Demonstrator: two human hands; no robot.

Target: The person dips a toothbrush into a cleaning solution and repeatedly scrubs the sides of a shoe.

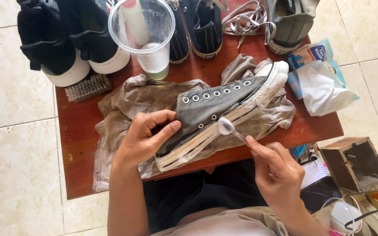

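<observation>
A grey high-top canvas sneaker (215, 102) with a white rubber sole lies on its side over a stained beige cloth (132, 98) on a small red-brown wooden table (79, 144). My left hand (143, 135) grips the sneaker at its heel and ankle opening. My right hand (276, 168) pinches a clear-handled toothbrush (229, 129), whose bristle head touches the white sole edge near the middle of the shoe.
At the table's far side stand a clear plastic cup (147, 32) with a white bottle in it, black shoes (53, 41), dark sneakers (204, 26), another grey sneaker (289, 22) and a scrub brush (88, 86). A wipes packet (318, 76) lies right. A wooden box (355, 164) sits on the tiled floor.
</observation>
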